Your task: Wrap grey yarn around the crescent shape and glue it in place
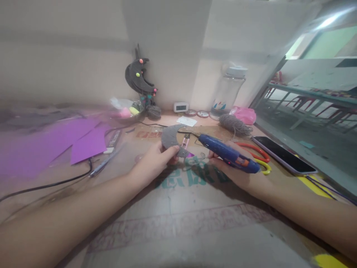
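My left hand pinches a grey crescent moon near its lower tip, thumb on top. A bit of purple shows at that lower tip. My right hand is closed around a blue hot glue gun, whose body covers part of the hand. A small red light glows on the gun's side. Its nozzle points left toward the crescent; whether it touches is blurred. Beneath and behind the crescent lies a pink-handled tool, partly hidden. Orange-red and yellow scissor-like handles show beyond my right hand.
Purple sheets, a power strip and a pen lie left. Along the wall stand a decorated dark crescent, a small digital clock and a bottle. Grey yarn and a phone are right.
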Action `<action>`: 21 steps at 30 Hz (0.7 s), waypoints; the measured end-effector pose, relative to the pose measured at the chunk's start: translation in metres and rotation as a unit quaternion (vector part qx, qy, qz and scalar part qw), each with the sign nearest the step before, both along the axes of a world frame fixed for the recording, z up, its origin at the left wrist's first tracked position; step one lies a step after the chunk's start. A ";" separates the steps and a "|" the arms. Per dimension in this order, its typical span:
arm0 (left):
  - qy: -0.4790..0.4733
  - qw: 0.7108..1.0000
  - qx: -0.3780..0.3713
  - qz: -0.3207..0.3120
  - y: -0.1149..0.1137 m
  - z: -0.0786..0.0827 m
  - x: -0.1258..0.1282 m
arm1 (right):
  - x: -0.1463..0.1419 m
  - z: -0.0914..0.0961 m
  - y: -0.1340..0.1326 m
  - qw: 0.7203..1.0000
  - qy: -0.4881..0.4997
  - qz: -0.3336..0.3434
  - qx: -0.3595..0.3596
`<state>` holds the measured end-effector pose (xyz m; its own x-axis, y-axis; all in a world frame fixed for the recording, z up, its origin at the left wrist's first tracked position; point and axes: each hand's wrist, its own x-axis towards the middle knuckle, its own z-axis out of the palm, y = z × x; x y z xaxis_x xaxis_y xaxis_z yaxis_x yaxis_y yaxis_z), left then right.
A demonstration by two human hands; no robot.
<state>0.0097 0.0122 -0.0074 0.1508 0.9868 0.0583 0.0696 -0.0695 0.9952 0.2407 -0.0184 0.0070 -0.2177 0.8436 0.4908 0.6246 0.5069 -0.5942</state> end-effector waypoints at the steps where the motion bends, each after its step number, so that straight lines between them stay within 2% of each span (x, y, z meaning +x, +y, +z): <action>1: 0.004 1.000 0.005 -0.006 -0.001 0.000 0.000 | -0.004 0.000 0.000 1.000 0.011 -0.002 0.003; 5: 0.026 0.999 0.028 -0.034 -0.005 0.000 0.002 | -0.021 0.004 0.000 0.997 0.003 0.063 0.033; 9: 0.020 0.998 0.010 -0.053 -0.004 0.000 0.001 | -0.032 0.005 0.006 0.986 -0.040 0.147 0.070; 16: 0.033 0.996 0.009 -0.077 0.000 0.000 -0.003 | -0.037 0.000 0.014 0.978 -0.041 0.169 0.110; 19: 0.040 0.995 0.014 -0.090 0.001 -0.002 -0.003 | -0.036 0.000 0.013 0.977 -0.044 0.181 0.108; 21: 0.038 0.996 0.011 -0.083 0.001 -0.003 -0.002 | -0.033 -0.001 0.012 0.980 -0.042 0.164 0.101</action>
<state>0.0073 0.0128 -0.0103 0.3171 0.9464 0.0614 0.1313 -0.1079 0.9855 0.2078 -0.0059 0.0063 -0.5079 0.6093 0.6090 0.4515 0.7903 -0.4142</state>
